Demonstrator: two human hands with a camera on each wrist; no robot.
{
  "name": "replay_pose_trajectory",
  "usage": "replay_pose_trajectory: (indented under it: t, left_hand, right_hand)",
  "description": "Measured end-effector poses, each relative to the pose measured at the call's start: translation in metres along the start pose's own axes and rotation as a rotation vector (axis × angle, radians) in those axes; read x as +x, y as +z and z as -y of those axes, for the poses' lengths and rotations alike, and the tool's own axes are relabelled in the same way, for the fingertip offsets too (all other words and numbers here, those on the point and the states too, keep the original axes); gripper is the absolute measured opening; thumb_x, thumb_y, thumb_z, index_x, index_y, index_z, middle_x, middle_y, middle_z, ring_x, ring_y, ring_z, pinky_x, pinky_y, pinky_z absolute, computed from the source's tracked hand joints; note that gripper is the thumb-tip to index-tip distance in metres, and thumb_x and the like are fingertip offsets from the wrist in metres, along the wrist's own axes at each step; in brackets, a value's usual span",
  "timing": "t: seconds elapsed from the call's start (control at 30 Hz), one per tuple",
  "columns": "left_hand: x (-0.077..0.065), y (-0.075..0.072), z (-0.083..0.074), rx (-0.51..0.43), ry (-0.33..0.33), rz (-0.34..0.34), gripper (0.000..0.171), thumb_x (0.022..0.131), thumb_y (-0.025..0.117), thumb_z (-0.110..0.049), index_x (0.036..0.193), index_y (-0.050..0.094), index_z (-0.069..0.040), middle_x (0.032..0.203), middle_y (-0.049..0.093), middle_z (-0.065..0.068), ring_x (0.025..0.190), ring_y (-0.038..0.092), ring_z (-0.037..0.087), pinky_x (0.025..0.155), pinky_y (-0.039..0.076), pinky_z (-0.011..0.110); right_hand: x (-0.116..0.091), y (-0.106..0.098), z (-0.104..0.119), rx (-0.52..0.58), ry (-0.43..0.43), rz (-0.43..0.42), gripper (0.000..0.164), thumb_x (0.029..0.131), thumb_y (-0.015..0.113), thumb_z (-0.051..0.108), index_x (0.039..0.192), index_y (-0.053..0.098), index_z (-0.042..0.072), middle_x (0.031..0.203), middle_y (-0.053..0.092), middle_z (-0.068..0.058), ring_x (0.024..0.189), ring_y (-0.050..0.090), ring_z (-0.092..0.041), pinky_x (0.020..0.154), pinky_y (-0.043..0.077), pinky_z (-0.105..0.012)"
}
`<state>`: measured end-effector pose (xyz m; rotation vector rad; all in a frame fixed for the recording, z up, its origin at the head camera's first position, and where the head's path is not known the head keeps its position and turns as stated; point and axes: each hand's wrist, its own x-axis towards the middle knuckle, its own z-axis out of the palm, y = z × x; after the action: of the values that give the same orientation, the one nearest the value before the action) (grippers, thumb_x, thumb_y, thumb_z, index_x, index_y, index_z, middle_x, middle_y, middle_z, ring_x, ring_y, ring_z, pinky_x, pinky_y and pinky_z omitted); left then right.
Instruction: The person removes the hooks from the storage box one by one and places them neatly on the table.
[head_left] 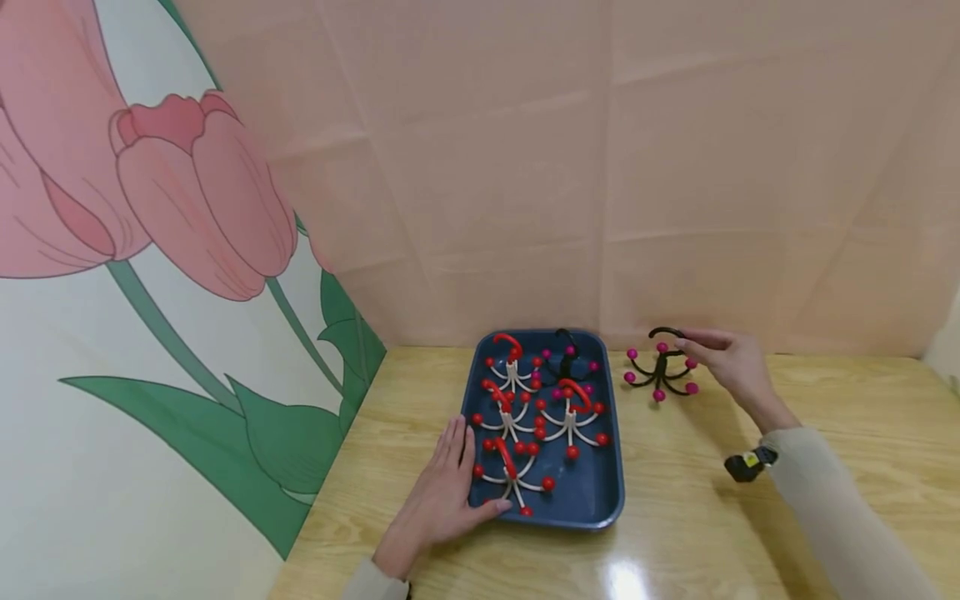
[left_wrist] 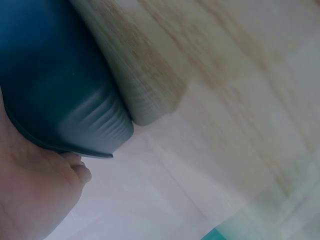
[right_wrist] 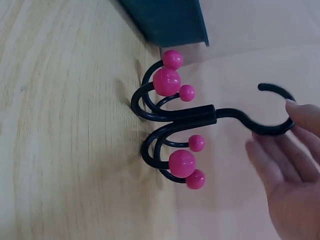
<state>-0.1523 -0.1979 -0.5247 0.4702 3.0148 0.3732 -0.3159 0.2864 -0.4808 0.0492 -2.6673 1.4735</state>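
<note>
My right hand [head_left: 731,362] pinches the curved top of a black multi-arm hook hanger [head_left: 662,371] with pink ball tips. In the right wrist view, thumb and fingers meet at that curve, while the hanger's bent arms [right_wrist: 150,112] are down at the wooden table. To its left is a dark blue tray [head_left: 596,496]. My left hand [head_left: 442,492] rests along the tray's near left corner, fingers straight against the side and thumb over the rim. Inside the tray stand several white hook hangers [head_left: 572,427] with red hooks and balls, and another black one [head_left: 566,367] at the back.
The wooden table [head_left: 675,533] meets a pink cloth backdrop [head_left: 487,208] close behind the tray. A wall with painted tulips [head_left: 180,183] borders the left side. A black device [head_left: 742,467] is strapped to the right wrist.
</note>
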Motion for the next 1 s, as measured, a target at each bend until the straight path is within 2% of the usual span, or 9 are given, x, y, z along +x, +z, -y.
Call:
replay_pose_trajectory:
  t: [0.13, 0.23, 0.3, 0.37, 0.43, 0.5, 0.7, 0.87, 1.0]
  left_hand:
    - [0.000, 0.001, -0.001, 0.011, 0.008, -0.008, 0.121, 0.088, 0.047, -0.089, 0.169, 0.011, -0.006, 0.179, -0.007, 0.013, 0.167, -0.002, 0.031, 0.134, 0.020, 0.051]
    - [0.000, 0.001, -0.001, 0.012, 0.007, -0.006, 0.121, 0.088, 0.048, -0.089, 0.169, 0.012, -0.006, 0.179, -0.007, 0.013, 0.167, -0.002, 0.031, 0.134, 0.020, 0.051]
    - [0.000, 0.001, -0.002, 0.007, 0.001, 0.002, 0.122, 0.088, 0.047, -0.090, 0.169, 0.012, -0.006, 0.179, -0.008, 0.013, 0.167, -0.003, 0.031, 0.134, 0.020, 0.052]
    - [0.001, 0.001, -0.002, 0.005, -0.002, 0.005, 0.122, 0.088, 0.047, -0.090, 0.169, 0.012, -0.006, 0.179, -0.009, 0.012, 0.167, -0.002, 0.031, 0.133, 0.021, 0.053]
    - [0.000, 0.001, -0.002, 0.007, -0.004, 0.006, 0.122, 0.088, 0.047, -0.090, 0.169, 0.012, -0.007, 0.179, -0.009, 0.012, 0.167, -0.002, 0.031, 0.133, 0.021, 0.053]
    - [-0.001, 0.000, -0.001, 0.006, -0.006, 0.003, 0.122, 0.088, 0.048, -0.089, 0.169, 0.012, -0.007, 0.179, -0.008, 0.012, 0.167, -0.002, 0.032, 0.133, 0.022, 0.053]
    - [-0.006, 0.000, 0.001, -0.001, -0.001, -0.009, 0.121, 0.088, 0.051, -0.087, 0.169, 0.013, -0.006, 0.179, -0.006, 0.013, 0.167, 0.000, 0.033, 0.132, 0.023, 0.053]
    - [-0.005, 0.000, 0.001, 0.008, 0.015, -0.017, 0.121, 0.089, 0.050, -0.087, 0.169, 0.012, -0.006, 0.179, -0.004, 0.015, 0.167, 0.001, 0.035, 0.131, 0.025, 0.054]
    - [-0.002, -0.001, 0.000, 0.004, 0.024, -0.019, 0.119, 0.090, 0.053, -0.085, 0.169, 0.015, -0.004, 0.179, -0.004, 0.016, 0.167, 0.001, 0.035, 0.131, 0.026, 0.054]
  right_hand:
    - [-0.005, 0.002, 0.009, -0.036, -0.027, -0.060, 0.065, 0.098, 0.068, 0.056, 0.142, 0.066, 0.008, 0.141, 0.068, -0.020, 0.094, 0.064, 0.011, 0.075, 0.049, -0.008]
    - [-0.015, 0.003, 0.024, -0.030, -0.076, -0.092, 0.061, 0.100, 0.069, 0.048, 0.141, 0.065, 0.002, 0.143, 0.063, -0.029, 0.112, 0.074, -0.024, 0.069, 0.049, -0.003]
    - [-0.022, 0.003, 0.038, -0.039, -0.090, -0.110, 0.061, 0.100, 0.070, 0.048, 0.139, 0.066, 0.001, 0.144, 0.062, -0.030, 0.126, 0.066, -0.045, 0.070, 0.050, -0.004]
    - [-0.029, 0.006, 0.051, -0.057, -0.130, -0.127, 0.059, 0.098, 0.073, 0.046, 0.134, 0.069, 0.000, 0.141, 0.064, -0.032, 0.129, 0.061, -0.053, 0.079, 0.060, -0.019]
    - [-0.035, 0.011, 0.065, -0.081, -0.177, -0.151, 0.054, 0.096, 0.076, 0.044, 0.128, 0.073, 0.001, 0.135, 0.068, -0.031, 0.123, 0.065, -0.052, 0.080, 0.061, -0.032]
    - [-0.041, 0.018, 0.077, -0.112, -0.250, -0.167, 0.047, 0.095, 0.079, 0.039, 0.123, 0.075, 0.002, 0.128, 0.072, -0.029, 0.116, 0.068, -0.048, 0.079, 0.059, -0.035]
    - [-0.064, 0.040, 0.106, -0.101, -0.401, -0.115, 0.033, 0.089, 0.086, 0.025, 0.117, 0.078, 0.008, 0.113, 0.079, -0.018, 0.090, 0.071, -0.028, 0.060, 0.044, -0.016]
    - [-0.089, 0.056, 0.127, -0.022, -0.411, -0.029, 0.028, 0.090, 0.086, 0.027, 0.114, 0.079, 0.015, 0.113, 0.078, -0.007, 0.093, 0.067, 0.005, 0.081, 0.054, -0.009]
    - [-0.106, 0.070, 0.140, 0.060, -0.397, 0.083, 0.028, 0.091, 0.084, 0.027, 0.116, 0.078, 0.017, 0.125, 0.076, -0.005, 0.119, 0.070, -0.008, 0.104, 0.057, -0.031]
